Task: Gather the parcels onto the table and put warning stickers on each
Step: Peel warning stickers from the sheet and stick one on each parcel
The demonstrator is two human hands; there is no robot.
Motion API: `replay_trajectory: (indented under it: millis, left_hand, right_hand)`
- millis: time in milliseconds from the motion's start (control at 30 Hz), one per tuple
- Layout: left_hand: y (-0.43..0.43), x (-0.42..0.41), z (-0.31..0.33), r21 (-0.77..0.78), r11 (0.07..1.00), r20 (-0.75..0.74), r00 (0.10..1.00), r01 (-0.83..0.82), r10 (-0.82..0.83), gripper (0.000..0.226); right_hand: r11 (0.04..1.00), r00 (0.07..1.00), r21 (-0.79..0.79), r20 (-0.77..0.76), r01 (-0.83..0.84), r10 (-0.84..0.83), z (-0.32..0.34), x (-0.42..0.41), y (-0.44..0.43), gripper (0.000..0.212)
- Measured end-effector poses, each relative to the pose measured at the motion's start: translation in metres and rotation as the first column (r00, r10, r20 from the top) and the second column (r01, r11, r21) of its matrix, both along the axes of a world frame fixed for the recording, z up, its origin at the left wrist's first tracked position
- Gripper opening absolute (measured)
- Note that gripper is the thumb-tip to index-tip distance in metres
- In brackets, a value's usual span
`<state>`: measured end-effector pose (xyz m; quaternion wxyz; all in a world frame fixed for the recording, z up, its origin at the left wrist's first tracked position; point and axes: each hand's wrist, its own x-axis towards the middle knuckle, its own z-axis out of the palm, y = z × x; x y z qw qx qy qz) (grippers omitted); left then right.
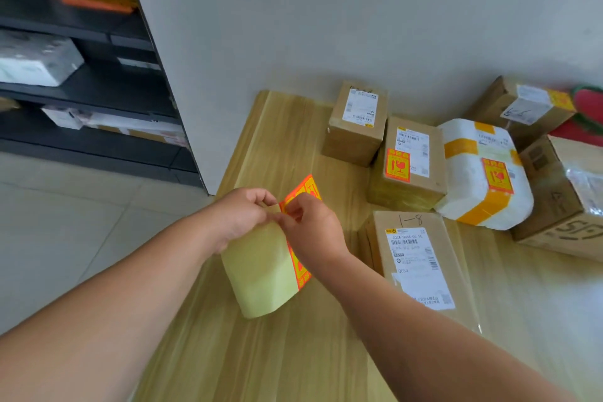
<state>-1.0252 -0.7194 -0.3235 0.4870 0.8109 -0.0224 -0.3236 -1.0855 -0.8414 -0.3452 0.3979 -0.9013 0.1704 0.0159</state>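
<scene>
Above the wooden table (pixel 267 352) my left hand (pixel 241 215) pinches the top of a pale yellow backing sheet (pixel 261 268). My right hand (pixel 310 225) pinches an orange warning sticker (pixel 301 189) at the sheet's upper right corner. Several parcels lie on the table. A brown box (pixel 357 124) at the back and a long brown box (pixel 421 268) marked 1-8 show only white labels. A middle brown box (pixel 411 163) and a white padded parcel (pixel 479 173) each carry an orange sticker.
Two more cardboard boxes (pixel 518 108) (pixel 567 202) lie at the table's right end, by a red object (pixel 587 108). A black shelf unit (pixel 98 75) with stored packages stands on the left, over a tiled floor (pixel 65 222). A grey wall (pixel 326 26) runs behind the table.
</scene>
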Motion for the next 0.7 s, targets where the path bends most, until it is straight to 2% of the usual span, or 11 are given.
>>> replay_trajectory:
  millis: [200,267,400,700]
  left_hand:
    - [-0.005,-0.007,0.026,-0.028,0.997,0.106,0.992,0.073,-0.069,0.006]
    - [-0.008,-0.007,0.033,-0.015,0.996,0.139,0.986,0.090,-0.087,0.012]
    - [-0.013,-0.008,0.040,-0.004,0.993,0.177,0.978,0.115,-0.112,0.019]
    - [-0.027,-0.005,0.038,-0.045,0.983,0.228,0.960,0.179,-0.165,0.014]
  right_hand:
    - [0.998,0.998,0.067,0.058,0.015,-0.019,0.033,-0.005,-0.006,0.013]
    - [0.997,0.997,0.073,0.071,0.019,-0.025,0.039,-0.007,-0.009,0.010]
    - [0.997,0.996,0.060,0.081,0.043,-0.048,0.047,-0.009,-0.016,0.014]
    - [0.995,0.993,0.047,0.079,0.087,-0.091,0.048,-0.015,-0.023,0.015]
